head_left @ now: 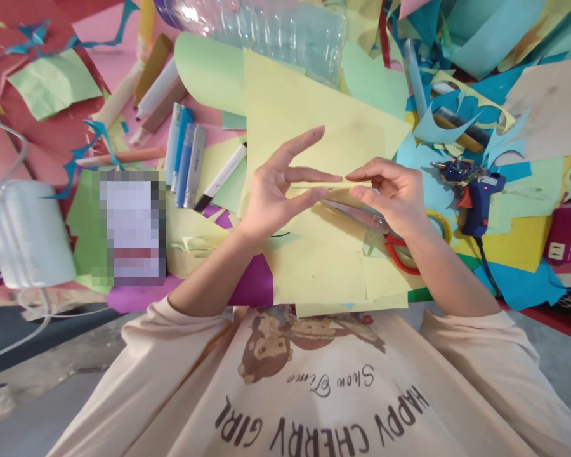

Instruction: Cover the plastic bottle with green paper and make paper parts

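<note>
A narrow folded piece of yellow paper [333,185] is held edge-on between both hands. My left hand [283,184] pinches its left part between thumb and a finger, with the index finger raised away. At the right end, the thumb and fingertips of my right hand [390,190] close on the same piece. Just below the hands lies a pair of scissors [402,254] with red and yellow handles, its blades partly hidden by my right hand. Large yellow paper sheets [309,120] spread beneath.
Several markers [184,155] lie left, near a pixelated rectangular object [131,222] and a white box with cables [31,235]. A blue glue gun [478,197] rests at right among paper scraps. A clear plastic bottle [266,32] lies across the back.
</note>
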`<action>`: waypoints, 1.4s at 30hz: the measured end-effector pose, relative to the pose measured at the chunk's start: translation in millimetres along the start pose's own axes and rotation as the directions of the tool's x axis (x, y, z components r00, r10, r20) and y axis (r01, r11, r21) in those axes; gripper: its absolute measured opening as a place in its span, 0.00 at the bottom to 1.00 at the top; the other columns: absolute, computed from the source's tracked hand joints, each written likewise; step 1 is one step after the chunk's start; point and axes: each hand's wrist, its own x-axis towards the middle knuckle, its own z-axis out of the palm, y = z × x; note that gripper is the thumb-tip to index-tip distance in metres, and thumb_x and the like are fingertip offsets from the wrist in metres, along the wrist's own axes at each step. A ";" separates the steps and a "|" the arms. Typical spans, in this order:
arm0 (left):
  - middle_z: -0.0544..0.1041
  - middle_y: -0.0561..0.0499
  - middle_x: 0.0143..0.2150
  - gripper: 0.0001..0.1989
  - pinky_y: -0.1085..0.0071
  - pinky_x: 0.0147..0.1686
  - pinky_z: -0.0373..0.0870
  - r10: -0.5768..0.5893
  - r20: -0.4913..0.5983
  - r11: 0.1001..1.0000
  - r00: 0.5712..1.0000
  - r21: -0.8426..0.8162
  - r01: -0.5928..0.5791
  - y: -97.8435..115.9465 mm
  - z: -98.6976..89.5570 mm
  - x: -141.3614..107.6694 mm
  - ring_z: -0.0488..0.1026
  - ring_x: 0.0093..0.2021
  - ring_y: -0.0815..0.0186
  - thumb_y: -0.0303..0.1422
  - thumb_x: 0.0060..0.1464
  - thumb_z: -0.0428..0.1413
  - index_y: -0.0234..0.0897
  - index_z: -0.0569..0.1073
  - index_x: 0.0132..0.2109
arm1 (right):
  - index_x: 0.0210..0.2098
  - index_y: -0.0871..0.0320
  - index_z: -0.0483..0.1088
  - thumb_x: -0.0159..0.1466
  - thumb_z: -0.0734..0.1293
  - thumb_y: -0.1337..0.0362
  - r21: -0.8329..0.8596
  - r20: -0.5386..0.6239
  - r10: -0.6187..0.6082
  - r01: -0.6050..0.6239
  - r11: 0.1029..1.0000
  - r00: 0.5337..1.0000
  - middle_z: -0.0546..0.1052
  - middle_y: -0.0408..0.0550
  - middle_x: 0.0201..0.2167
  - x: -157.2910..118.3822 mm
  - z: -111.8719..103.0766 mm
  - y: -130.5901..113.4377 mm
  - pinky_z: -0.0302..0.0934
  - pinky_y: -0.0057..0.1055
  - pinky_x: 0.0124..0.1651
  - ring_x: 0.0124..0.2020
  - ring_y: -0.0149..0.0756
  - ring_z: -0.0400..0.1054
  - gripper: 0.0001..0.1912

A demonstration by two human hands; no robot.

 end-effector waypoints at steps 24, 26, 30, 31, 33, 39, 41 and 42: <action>0.81 0.55 0.36 0.31 0.70 0.39 0.80 0.125 0.163 0.980 0.979 -0.177 -0.096 8.8 -1.4 6.3 0.80 0.38 0.67 0.39 0.51 0.62 0.43 0.63 0.60 | 0.33 0.55 0.74 0.61 0.70 0.57 0.060 0.134 -0.067 0.060 0.996 0.989 0.74 0.40 0.29 -1.7 -0.7 -4.9 0.62 0.27 0.33 0.30 0.27 0.67 0.08; 0.81 0.54 0.34 0.31 0.71 0.37 0.79 0.100 0.121 0.989 0.988 -0.123 -0.086 7.4 -1.3 5.6 0.80 0.36 0.67 0.42 0.50 0.62 0.42 0.63 0.59 | 0.31 0.55 0.73 0.59 0.71 0.55 0.050 0.087 -0.044 0.040 0.998 0.995 0.72 0.40 0.28 -2.1 0.1 -3.9 0.62 0.26 0.31 0.29 0.26 0.66 0.10; 0.77 0.56 0.32 0.32 0.70 0.37 0.79 0.111 0.005 0.993 0.994 -0.026 -0.111 1.9 -0.5 4.9 0.79 0.33 0.68 0.46 0.50 0.62 0.44 0.62 0.59 | 0.29 0.55 0.71 0.56 0.73 0.51 0.037 -0.011 -0.026 0.026 0.999 1.000 0.70 0.39 0.26 -2.5 1.8 -2.0 0.60 0.26 0.29 0.27 0.25 0.64 0.15; 0.76 0.57 0.31 0.32 0.69 0.37 0.79 0.124 -0.020 0.992 0.992 -0.004 -0.124 0.3 -0.1 4.9 0.78 0.33 0.68 0.46 0.50 0.62 0.45 0.62 0.59 | 0.28 0.54 0.71 0.56 0.73 0.50 0.038 -0.027 -0.029 0.030 0.999 0.999 0.70 0.39 0.26 -2.4 2.1 -1.8 0.60 0.26 0.28 0.27 0.25 0.63 0.15; 0.74 0.57 0.31 0.32 0.68 0.37 0.79 0.146 -0.061 0.989 0.987 0.039 -0.144 -2.7 0.4 5.3 0.78 0.34 0.68 0.47 0.49 0.62 0.48 0.62 0.58 | 0.28 0.54 0.71 0.55 0.73 0.49 0.037 -0.051 -0.033 0.035 0.999 0.998 0.70 0.38 0.25 -2.2 2.6 -2.0 0.60 0.26 0.28 0.26 0.25 0.63 0.16; 0.72 0.56 0.33 0.32 0.65 0.37 0.79 0.131 -0.057 0.989 0.990 0.075 -0.127 -6.2 0.1 6.0 0.77 0.32 0.68 0.50 0.49 0.61 0.51 0.61 0.58 | 0.28 0.54 0.72 0.54 0.73 0.49 0.048 -0.083 -0.021 0.025 0.999 0.996 0.70 0.38 0.25 -0.9 3.2 -2.0 0.60 0.25 0.27 0.25 0.25 0.63 0.16; 0.73 0.56 0.34 0.31 0.66 0.37 0.79 0.146 -0.047 0.988 0.988 0.050 -0.143 -6.5 -0.9 6.7 0.76 0.32 0.69 0.49 0.49 0.61 0.51 0.61 0.58 | 0.27 0.55 0.72 0.53 0.74 0.50 0.074 -0.090 -0.006 0.012 0.997 0.996 0.70 0.38 0.24 -0.3 3.2 -0.9 0.60 0.25 0.26 0.24 0.24 0.62 0.15; 0.73 0.55 0.34 0.31 0.66 0.37 0.78 0.160 -0.047 0.987 0.986 0.033 -0.159 -6.8 -1.6 7.4 0.76 0.32 0.69 0.48 0.49 0.62 0.51 0.62 0.58 | 0.27 0.55 0.72 0.53 0.74 0.51 0.088 -0.088 0.009 -0.002 0.996 0.996 0.71 0.38 0.24 0.0 3.0 -0.2 0.60 0.25 0.26 0.24 0.24 0.62 0.15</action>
